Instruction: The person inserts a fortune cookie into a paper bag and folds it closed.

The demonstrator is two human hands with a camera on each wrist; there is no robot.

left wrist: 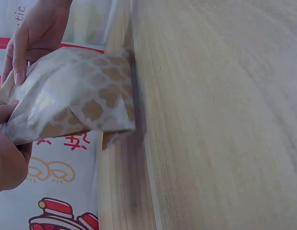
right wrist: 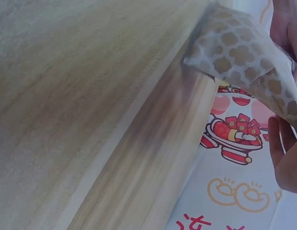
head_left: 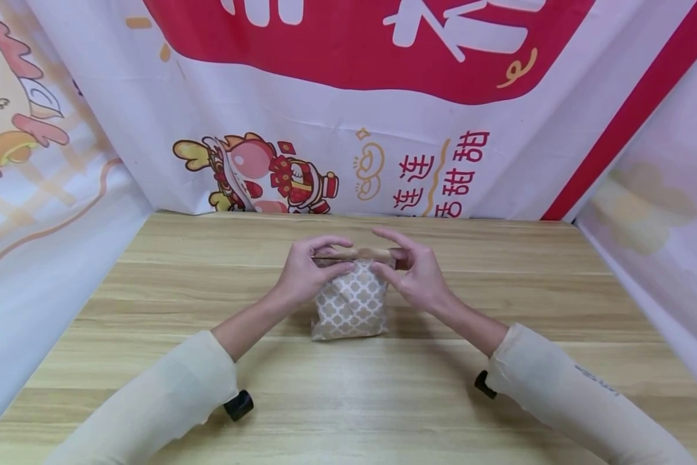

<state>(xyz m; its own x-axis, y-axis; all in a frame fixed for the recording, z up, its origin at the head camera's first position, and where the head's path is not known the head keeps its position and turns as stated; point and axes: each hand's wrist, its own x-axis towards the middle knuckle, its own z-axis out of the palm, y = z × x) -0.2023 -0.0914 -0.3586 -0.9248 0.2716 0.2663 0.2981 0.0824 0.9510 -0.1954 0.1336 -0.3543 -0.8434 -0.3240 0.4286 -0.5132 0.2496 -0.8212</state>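
Observation:
A brown paper bag [head_left: 351, 303] with a white lattice pattern stands upright on the table, its top edge folded over. My left hand [head_left: 313, 271] pinches the bag's top left corner, thumb in front and fingers behind. At the top right corner my right hand [head_left: 415, 274] grips the fold the same way, its index finger raised above it. In the left wrist view the bag [left wrist: 86, 93] looks bulged, with creases near the top. The right wrist view shows the patterned bag [right wrist: 239, 52] with its base at the tabletop; the fingers behind it are partly hidden.
The wood-grain table [head_left: 348, 400] runs back to a printed cloth [head_left: 336, 103] with red and white areas and cartoon figures. Cloth walls [head_left: 52, 213] close off both sides. A black piece [head_left: 239, 405] sticks out at the left sleeve, and another black piece [head_left: 485, 384] at the right.

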